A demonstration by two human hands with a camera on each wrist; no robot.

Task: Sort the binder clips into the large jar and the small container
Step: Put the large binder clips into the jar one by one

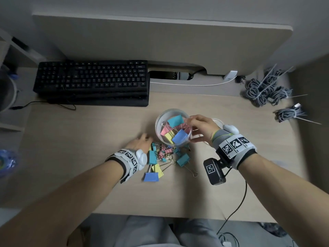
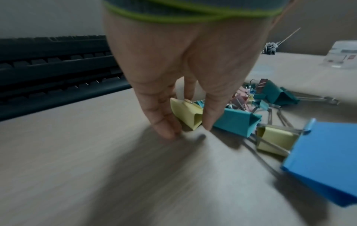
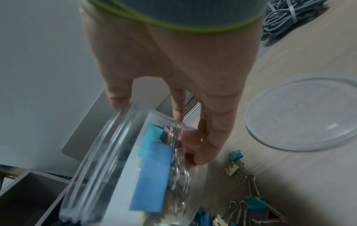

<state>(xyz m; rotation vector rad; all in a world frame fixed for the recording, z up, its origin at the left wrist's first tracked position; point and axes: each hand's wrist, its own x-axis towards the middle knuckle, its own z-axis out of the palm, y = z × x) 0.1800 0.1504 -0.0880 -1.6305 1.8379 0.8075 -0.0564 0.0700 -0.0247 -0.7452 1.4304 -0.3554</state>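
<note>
I am gripping the large jar [image 1: 173, 128] with my right hand [image 1: 202, 128], thumb on the near wall and fingers [image 3: 118, 97] on the far rim, holding it tilted above the desk [image 1: 89, 157]. It is carrying blue, pink and yellow binder clips. At the jar's 6 o'clock the loose pile of clips [image 1: 165, 157] is lying on the desk. My left hand [image 1: 140, 142], at the pile's 9 o'clock, is pinching a small yellow clip [image 2: 188, 113] between thumb and fingertips. A clear lid [image 3: 303, 112] is lying at the jar's 3 o'clock.
</note>
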